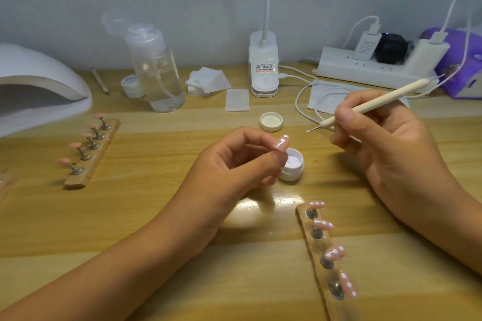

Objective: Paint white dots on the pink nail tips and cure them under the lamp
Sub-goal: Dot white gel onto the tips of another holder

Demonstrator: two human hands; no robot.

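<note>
Nearest the camera, at lower right, a wooden holder strip lies on the worktop with four pink nail tips mounted on it, each carrying white dots. Above it, the left hand has its grip closed on a single pink nail tip, pinched between thumb and forefinger; white shows at its far end. Just beside those fingers stands an open white jar, and its lid lies upturned further back. The right hand grips a dotting pen like a pencil, its fine point, apart from the held nail tip, carrying a white bead. At left a second holder strip carries five plain pink tips, near the mouth of the white curing lamp. Along the back stand a clear pump bottle, cotton pads, a desk lamp base and a power strip.
</note>
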